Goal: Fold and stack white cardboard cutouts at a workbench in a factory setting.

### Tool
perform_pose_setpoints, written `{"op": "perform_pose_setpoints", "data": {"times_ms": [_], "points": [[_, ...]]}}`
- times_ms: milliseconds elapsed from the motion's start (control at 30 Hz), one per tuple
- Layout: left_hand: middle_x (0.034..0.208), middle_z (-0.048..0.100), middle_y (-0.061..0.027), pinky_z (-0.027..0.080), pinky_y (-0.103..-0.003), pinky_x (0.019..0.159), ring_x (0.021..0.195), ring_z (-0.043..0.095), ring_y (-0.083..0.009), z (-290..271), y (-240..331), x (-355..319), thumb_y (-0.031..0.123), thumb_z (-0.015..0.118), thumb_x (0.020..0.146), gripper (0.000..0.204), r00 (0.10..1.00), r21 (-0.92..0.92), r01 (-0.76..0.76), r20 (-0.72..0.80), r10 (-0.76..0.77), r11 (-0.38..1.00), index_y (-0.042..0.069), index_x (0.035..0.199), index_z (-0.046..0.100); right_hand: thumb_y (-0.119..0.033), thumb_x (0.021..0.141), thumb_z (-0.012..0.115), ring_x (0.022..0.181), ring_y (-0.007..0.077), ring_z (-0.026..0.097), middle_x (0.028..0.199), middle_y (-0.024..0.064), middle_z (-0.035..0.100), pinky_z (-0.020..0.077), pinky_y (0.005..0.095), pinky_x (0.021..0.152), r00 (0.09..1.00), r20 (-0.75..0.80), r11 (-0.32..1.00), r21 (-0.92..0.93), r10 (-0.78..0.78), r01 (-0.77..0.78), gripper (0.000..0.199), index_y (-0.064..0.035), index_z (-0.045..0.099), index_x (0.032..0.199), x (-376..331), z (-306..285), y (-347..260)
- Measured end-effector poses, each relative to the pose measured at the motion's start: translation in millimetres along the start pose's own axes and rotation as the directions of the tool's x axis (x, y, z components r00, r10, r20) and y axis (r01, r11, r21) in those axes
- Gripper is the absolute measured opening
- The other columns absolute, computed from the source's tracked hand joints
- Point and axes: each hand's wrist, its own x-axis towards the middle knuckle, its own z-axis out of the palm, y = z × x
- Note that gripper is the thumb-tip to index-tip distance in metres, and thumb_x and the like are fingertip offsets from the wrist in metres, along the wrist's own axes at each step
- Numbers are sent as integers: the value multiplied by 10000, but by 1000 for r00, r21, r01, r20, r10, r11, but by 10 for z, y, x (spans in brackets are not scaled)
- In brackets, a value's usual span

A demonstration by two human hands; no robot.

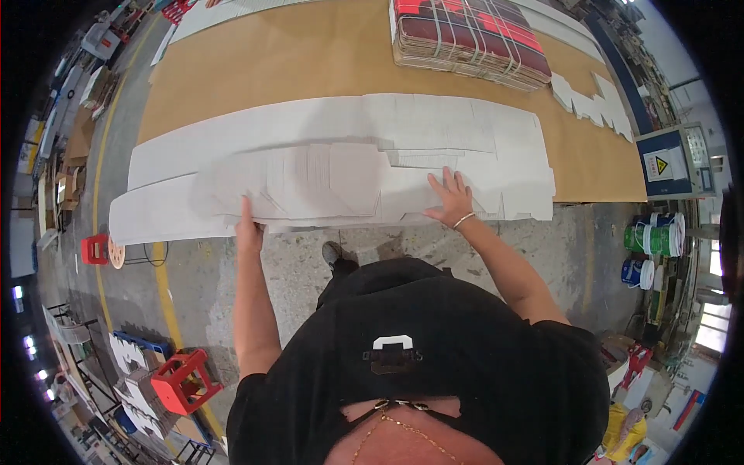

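Observation:
Near the table's front edge, my left hand (248, 228) holds the edge of a fanned stack of white die-cut cardboard blanks (341, 180). One digit lies on top, while the other fingers are mostly hidden at the edge. The left end of this stack is blurred. My right hand (452, 201), wearing a bracelet, rests with fingers spread on white cardboard right of the fanned stack. Beneath and behind lie long white cardboard sheets (256, 130), overlapping across the table.
Brown board covers the table (256, 58). A strapped bundle of red-and-dark printed cardboard (473, 43) sits at the back, with white cut pieces (593, 105) to its right. Red stools (184, 381) stand on the left floor; paint buckets (655, 235) stand at right.

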Motion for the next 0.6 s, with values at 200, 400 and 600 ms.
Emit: {"op": "perform_pose_setpoints", "data": {"times_ms": [200, 400, 600], "points": [[1326, 375, -217, 390, -357, 927, 1119, 481, -319, 0, -149, 286, 12, 532, 733, 676, 672, 729, -620, 303, 676, 290, -23, 1341, 239, -501, 598, 727, 1312, 417, 158, 1464, 142, 136, 244, 634, 945, 998, 56, 1000, -10, -8, 9, 907, -323, 283, 1369, 132, 19, -85], [1355, 350, -197, 383, -362, 948, 1137, 476, -316, 958, 366, -507, -17, 520, 747, 714, 561, 705, -709, 562, 607, 3, 78, 1384, 214, -503, 598, 728, 1312, 415, 159, 1462, 143, 146, 253, 622, 943, 999, 38, 999, -14, 30, -29, 908, -315, 287, 1369, 26, -51, 7], [1192, 505, -187, 416, -423, 910, 1055, 531, -300, -336, -78, 189, 95, 512, 831, 466, 995, 171, 98, -48, -91, 980, -27, 1259, 374, -482, 563, 741, 1296, 425, 197, 1459, 136, 167, 267, 602, 940, 1000, -19, 1000, -1, 8, -8, 917, -319, 318, 1360, -11, -43, 32]]}}
